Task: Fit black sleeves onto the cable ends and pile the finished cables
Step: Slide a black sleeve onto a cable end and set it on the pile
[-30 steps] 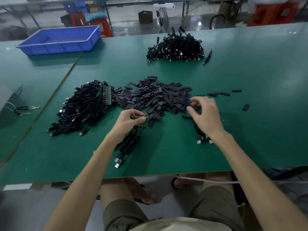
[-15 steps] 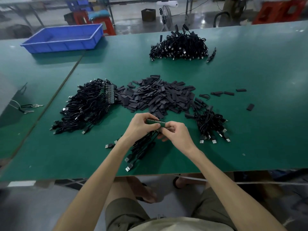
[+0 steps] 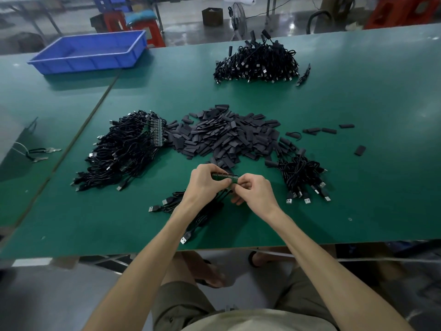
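Sleeving step, I reckon: left hand [image 3: 206,185] curled round green strip [image 3: 223,177], right hand [image 3: 256,193] pinching its end just beyond the left fingertips. Sleeve in that pinch? Can't tell. Next needs a square push-on.

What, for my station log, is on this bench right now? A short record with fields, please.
left hand: grips green board strip, its cables trailing below
right hand: pinches the strip's right end
sleeve heap: loose black sleeves, centre
left cable pile: touching the heap's left side, green boards showing
right cable bundle: small, at the heap's right end
far cable pile: beyond the heap
blue tray: far left
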{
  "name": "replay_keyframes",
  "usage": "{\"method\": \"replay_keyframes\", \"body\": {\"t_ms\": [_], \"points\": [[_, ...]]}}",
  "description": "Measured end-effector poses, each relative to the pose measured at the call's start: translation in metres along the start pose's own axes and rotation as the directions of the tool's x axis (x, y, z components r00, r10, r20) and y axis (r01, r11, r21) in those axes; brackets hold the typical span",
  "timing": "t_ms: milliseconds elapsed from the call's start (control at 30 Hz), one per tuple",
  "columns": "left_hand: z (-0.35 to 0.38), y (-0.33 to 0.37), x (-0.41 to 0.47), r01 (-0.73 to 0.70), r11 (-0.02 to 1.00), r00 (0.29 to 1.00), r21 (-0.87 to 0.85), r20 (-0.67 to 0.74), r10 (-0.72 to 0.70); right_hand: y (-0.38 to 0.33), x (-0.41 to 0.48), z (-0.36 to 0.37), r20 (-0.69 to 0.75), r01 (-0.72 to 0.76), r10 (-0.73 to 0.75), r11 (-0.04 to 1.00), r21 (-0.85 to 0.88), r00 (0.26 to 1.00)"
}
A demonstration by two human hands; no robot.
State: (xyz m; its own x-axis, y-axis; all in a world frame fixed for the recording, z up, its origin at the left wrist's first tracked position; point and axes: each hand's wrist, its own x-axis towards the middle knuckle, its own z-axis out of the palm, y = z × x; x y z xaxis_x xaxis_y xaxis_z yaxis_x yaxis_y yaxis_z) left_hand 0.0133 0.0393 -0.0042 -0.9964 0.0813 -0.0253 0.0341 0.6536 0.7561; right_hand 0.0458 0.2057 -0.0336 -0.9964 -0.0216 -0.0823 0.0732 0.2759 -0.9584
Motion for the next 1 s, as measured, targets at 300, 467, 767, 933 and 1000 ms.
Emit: {"method": "replay_keyframes", "body": {"t_ms": [300,467,767,933,1000], "points": [[0.007,0.002,-0.007,0.004,1.000,0.997,-0.023,-0.075,-0.005,0.003,-0.004,0.007,-0.039,0.034,-0.033,0.999,0.014,0.999],[-0.008,-0.007,0.000,-0.003,1.000,0.997,-0.002,-0.071,0.003,0.008,-0.005,0.004,-0.078,0.022,-0.010,0.987,0.157,0.997],[-0.040,-0.046,0.014,0.075,0.869,0.965,0.489,-0.256,0.061,0.011,-0.004,0.001,-0.161,0.048,0.049,0.835,0.548,0.986],[-0.021,-0.026,0.023,-0.245,0.804,0.932,0.542,-0.097,0.350,0.016,0.000,0.002,-0.195,0.036,0.064,0.882,0.470,0.979],[-0.013,-0.014,0.030,-0.393,0.745,0.899,0.539,0.056,0.434,0.016,0.000,0.003,-0.196,0.040,0.055,0.891,0.452,0.979]]}}
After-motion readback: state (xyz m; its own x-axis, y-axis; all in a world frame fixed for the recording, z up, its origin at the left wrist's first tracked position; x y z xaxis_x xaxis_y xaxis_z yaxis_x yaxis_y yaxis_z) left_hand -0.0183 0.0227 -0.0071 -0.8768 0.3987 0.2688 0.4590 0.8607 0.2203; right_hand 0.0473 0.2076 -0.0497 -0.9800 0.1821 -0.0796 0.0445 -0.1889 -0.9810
